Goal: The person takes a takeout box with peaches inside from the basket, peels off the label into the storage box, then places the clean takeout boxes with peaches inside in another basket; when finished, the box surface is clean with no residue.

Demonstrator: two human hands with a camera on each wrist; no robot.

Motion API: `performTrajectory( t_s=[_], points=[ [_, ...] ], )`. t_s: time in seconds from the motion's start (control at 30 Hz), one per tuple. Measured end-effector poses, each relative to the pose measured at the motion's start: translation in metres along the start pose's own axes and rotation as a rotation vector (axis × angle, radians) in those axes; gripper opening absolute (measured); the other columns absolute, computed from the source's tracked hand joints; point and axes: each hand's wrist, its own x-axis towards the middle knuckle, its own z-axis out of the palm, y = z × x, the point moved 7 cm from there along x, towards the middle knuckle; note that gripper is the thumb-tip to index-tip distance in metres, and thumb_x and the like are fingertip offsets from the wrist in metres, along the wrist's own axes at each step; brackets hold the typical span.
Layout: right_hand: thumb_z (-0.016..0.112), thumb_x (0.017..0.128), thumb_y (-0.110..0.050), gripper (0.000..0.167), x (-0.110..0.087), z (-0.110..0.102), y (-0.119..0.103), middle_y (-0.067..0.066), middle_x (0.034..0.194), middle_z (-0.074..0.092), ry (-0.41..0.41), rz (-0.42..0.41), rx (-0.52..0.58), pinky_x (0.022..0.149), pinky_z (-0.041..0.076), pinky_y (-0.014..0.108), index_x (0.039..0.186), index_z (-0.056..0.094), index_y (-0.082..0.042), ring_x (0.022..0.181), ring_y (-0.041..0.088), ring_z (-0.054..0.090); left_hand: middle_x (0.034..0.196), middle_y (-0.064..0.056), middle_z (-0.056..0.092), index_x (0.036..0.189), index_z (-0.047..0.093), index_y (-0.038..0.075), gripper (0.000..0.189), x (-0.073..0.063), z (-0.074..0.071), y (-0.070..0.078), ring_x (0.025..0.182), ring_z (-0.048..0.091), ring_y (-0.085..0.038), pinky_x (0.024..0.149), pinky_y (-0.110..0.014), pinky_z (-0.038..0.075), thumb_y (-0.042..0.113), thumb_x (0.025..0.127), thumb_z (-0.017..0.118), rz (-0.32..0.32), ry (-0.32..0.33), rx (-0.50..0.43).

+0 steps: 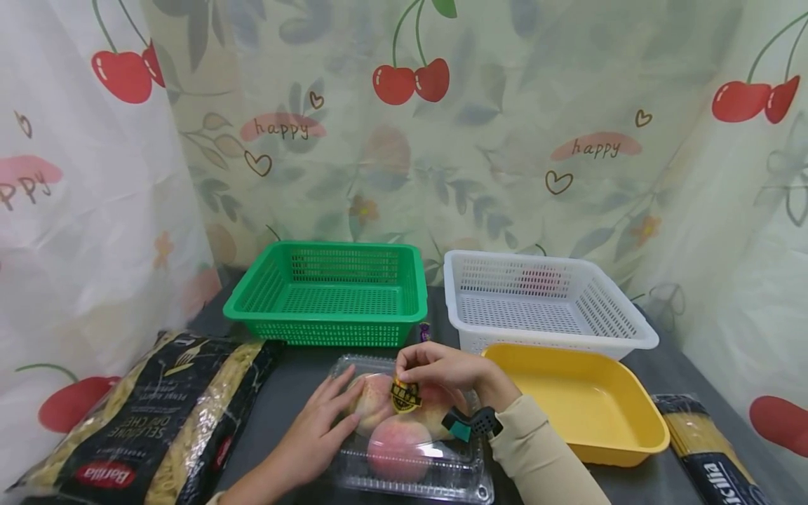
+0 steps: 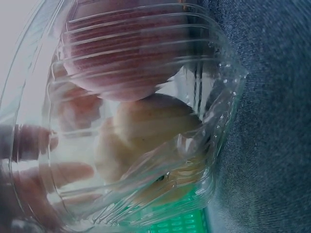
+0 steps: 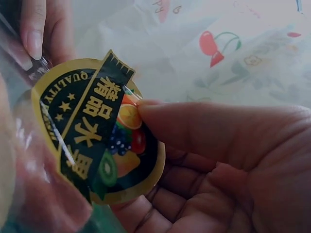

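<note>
A clear plastic clamshell box (image 1: pixel 413 487) holding several peaches (image 1: pixel 399 449) lies on the dark table in front of me. My left hand (image 1: pixel 318 428) rests on the left side of its lid with fingers extended. Between thumb and fingers, my right hand (image 1: pixel 435 366) pinches the edge of a black and gold fruit sticker (image 3: pixel 92 131) over the lid. The pinched side of the sticker stands up; whether its other side still adheres to the lid, I cannot tell. In the left wrist view, peaches (image 2: pixel 150 126) show through the ribbed plastic wall (image 2: pixel 204 165).
A green basket (image 1: pixel 328 330) and a white basket (image 1: pixel 549 337) stand behind the box. To the right are a yellow tub (image 1: pixel 581 400) and a pack of spaghetti (image 1: pixel 707 442). A large pasta bag (image 1: pixel 145 421) lies at left. One small purple-wrapped item (image 1: pixel 425 331) sits between the baskets.
</note>
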Motion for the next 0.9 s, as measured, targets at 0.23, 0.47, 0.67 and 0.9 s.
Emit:
performTrajectory(
  t_s=[0.23, 0.47, 0.67, 0.9],
  points=[
    [0.046, 0.097, -0.01, 0.025, 0.001, -0.001, 0.0, -0.002, 0.085, 0.056, -0.001, -0.019, 0.017, 0.072, 0.047, 0.021, 0.095, 0.045, 0.015, 0.076, 0.007, 0.053, 0.153, -0.009, 0.029, 0.139, 0.044, 0.01, 0.048, 0.0, -0.001, 0.0, 0.138, 0.019, -0.046, 0.102, -0.071, 0.017, 0.032, 0.097, 0.045, -0.004, -0.003, -0.004],
    [0.046, 0.097, -0.01, 0.025, 0.001, -0.003, -0.003, -0.001, 0.086, 0.058, 0.01, -0.054, 0.008, 0.073, 0.048, 0.021, 0.097, 0.047, 0.015, 0.078, 0.009, 0.054, 0.153, -0.01, 0.028, 0.139, 0.044, 0.009, 0.048, 0.0, -0.002, 0.001, 0.139, 0.018, -0.046, 0.102, -0.071, 0.016, 0.032, 0.097, 0.045, -0.006, -0.005, -0.007],
    [0.048, 0.097, -0.013, 0.028, 0.002, -0.005, -0.006, -0.002, 0.088, 0.06, 0.037, -0.066, -0.007, 0.074, 0.049, 0.021, 0.097, 0.047, 0.015, 0.079, 0.009, 0.055, 0.153, -0.012, 0.026, 0.14, 0.042, 0.007, 0.049, 0.001, -0.001, 0.001, 0.139, 0.016, -0.047, 0.103, -0.07, 0.016, 0.031, 0.097, 0.045, 0.009, -0.012, 0.004],
    [0.044, 0.098, -0.008, 0.011, -0.003, -0.024, -0.02, -0.003, 0.087, 0.058, 0.2, -0.113, 0.053, 0.069, 0.049, 0.02, 0.094, 0.053, -0.006, 0.077, 0.006, 0.057, 0.154, -0.01, 0.025, 0.14, 0.042, 0.01, 0.05, 0.002, 0.001, 0.0, 0.138, 0.016, -0.048, 0.1, -0.071, 0.022, 0.033, 0.097, 0.046, -0.002, -0.028, 0.062]
  ],
)
